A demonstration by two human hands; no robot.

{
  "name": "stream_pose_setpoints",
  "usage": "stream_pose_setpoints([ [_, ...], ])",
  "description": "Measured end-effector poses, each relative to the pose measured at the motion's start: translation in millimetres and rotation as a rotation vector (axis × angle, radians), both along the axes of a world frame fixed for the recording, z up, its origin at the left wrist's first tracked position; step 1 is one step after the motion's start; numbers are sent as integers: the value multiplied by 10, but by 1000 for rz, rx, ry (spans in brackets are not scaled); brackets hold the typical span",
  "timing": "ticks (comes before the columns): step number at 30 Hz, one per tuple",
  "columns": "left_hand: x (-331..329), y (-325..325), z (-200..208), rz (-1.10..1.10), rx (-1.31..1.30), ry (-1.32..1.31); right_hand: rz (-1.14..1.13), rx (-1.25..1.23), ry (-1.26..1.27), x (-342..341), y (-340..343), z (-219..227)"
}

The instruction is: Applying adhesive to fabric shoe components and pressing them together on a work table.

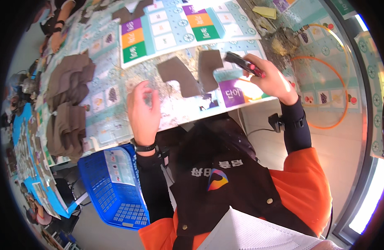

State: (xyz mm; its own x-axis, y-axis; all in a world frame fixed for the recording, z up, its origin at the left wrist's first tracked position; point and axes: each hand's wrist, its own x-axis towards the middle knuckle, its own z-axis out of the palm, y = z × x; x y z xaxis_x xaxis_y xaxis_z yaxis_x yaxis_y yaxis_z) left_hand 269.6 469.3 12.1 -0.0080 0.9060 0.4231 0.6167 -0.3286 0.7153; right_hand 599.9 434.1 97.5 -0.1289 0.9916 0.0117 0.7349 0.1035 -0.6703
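Note:
Two flat dark-brown cut pieces lie in front of me on the table: a curved left piece [181, 77] and a right piece [209, 68] beside it. My right hand [267, 77] is closed around a short black tool with red-pink parts [244, 64]; its exact kind is unclear. The tool's black end is just right of the right piece's upper edge. My left hand [144, 110] hovers near the table's front edge, left of the pieces. Its fingers are loosely bent and apart, with nothing seen in them.
Brown pieces are stacked in an upper pile [71, 79] and a lower pile [66, 129] at left. A blue basket [112, 187] stands below the table edge. A crusted pot [285, 41] sits far right, near an orange hose [344, 83]. Another person's arm [58, 33] is far left.

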Motion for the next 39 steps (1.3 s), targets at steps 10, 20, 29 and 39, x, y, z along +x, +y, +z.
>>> stream_pose_setpoints([
  [10, 81, 1001, 47, -381, -242, 540, -277, 431, -493, 414, -176, -856],
  [20, 190, 979, 773, -534, -236, 237, -306, 490, -117, 81, -404, -1038],
  [29, 346, 2104, 1825, -459, 244, -198, -405, 609, -207, -53, -454, -1189],
  [39, 279, 4198, 119, -162, -275, 255, -371, 603, -180, -103, -365, -1018],
])
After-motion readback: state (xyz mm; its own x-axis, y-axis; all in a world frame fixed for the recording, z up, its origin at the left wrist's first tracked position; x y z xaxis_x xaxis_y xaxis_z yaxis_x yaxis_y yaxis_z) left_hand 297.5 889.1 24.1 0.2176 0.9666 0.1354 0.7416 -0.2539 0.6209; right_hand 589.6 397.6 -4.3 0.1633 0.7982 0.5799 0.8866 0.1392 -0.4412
